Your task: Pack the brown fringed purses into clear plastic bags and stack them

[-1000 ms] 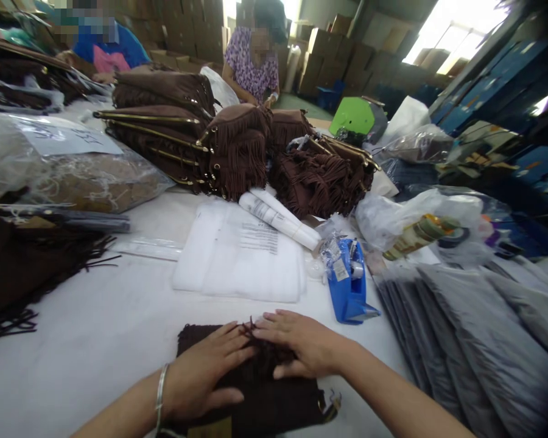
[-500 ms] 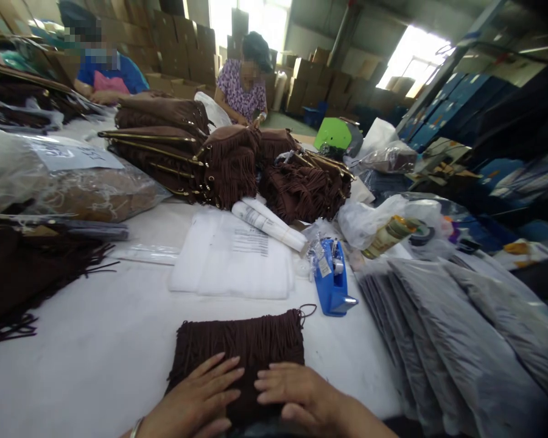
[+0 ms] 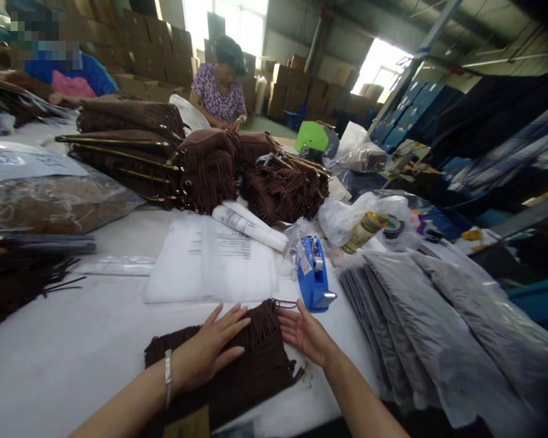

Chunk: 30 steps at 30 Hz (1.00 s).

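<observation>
A dark brown fringed bag (image 3: 256, 377) lies on the white table in front of me, with a thin cord loop at its upper right corner. My left hand (image 3: 210, 347) rests flat on the bag, fingers spread, a bracelet on the wrist. Beside the bag's right edge is my right hand (image 3: 304, 331), palm turned inward, fingers stretched out near the fringe and cord. A tan tag (image 3: 189, 424) shows at the bag's lower edge.
Beyond the bag are white printed sheets (image 3: 210, 261) and a blue tape dispenser (image 3: 314, 277). Grey pouches in plastic (image 3: 411, 316) lie right; brown fringed bags (image 3: 210, 164) are piled behind. Two people sit across the table, one in a purple top (image 3: 219, 94).
The bag now lies at a slant, with more of its lower part showing. My left hand moved up over it; my right hand moved up and right to its edge. The view shifted right.
</observation>
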Tool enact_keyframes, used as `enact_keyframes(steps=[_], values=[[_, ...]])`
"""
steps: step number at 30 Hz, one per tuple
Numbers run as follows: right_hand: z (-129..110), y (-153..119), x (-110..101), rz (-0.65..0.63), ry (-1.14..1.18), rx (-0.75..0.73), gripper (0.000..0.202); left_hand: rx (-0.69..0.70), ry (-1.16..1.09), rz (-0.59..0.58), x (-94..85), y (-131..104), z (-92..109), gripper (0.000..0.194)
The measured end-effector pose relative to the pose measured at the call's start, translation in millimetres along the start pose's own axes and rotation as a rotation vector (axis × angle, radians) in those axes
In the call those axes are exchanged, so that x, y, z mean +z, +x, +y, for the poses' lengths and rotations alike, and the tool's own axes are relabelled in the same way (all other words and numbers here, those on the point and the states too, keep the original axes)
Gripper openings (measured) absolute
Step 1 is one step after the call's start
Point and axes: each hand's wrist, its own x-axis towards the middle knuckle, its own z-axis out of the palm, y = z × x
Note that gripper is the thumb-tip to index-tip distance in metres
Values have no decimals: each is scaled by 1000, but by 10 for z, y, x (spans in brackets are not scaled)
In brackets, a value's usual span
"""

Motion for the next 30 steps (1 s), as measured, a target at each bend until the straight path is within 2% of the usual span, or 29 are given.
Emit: enact_keyframes(steps=[2, 5, 8, 10, 12, 15, 16, 18, 20, 22, 26, 28, 30], values=[[-13, 159, 77, 11, 66, -116, 56, 22, -16, -56, 119, 88, -36, 48], [-8, 368, 160, 38, 65, -240, 53, 51, -19, -74, 235, 77, -45, 47], [51, 438, 251, 51, 49, -363, 53, 53, -5, -94, 244, 18, -19, 46], [107, 383, 304, 66, -56, -464, 46, 63, 6, -113, 229, -1, 2, 46], [161, 274, 325, 42, -426, -631, 39, 70, 12, -111, 230, -7, 11, 46], [225, 98, 282, -157, -1245, -898, 34, 81, 5, -91, 274, -23, 2, 47], [239, 51, 257, -228, -1434, -944, 35, 88, -1, -80, 290, -33, -1, 47], [259, -21, 208, -309, -1671, -963, 41, 115, -16, -63, 303, -54, 5, 47], [275, -67, 181, -313, -1798, -928, 47, 143, -27, -54, 282, -58, 35, 40], [310, -89, 187, -297, -1876, -879, 50, 141, -25, -5, 237, -28, 82, 30], [522, -108, 280, -194, -1924, -816, 61, 103, 11, 162, 210, 122, 146, 34], [670, -160, 333, -134, -1909, -816, 69, 126, 32, 132, 276, 194, 126, 39], [760, -273, 374, -162, -1887, -866, 71, 147, 58, 65, 387, 239, 66, 41]])
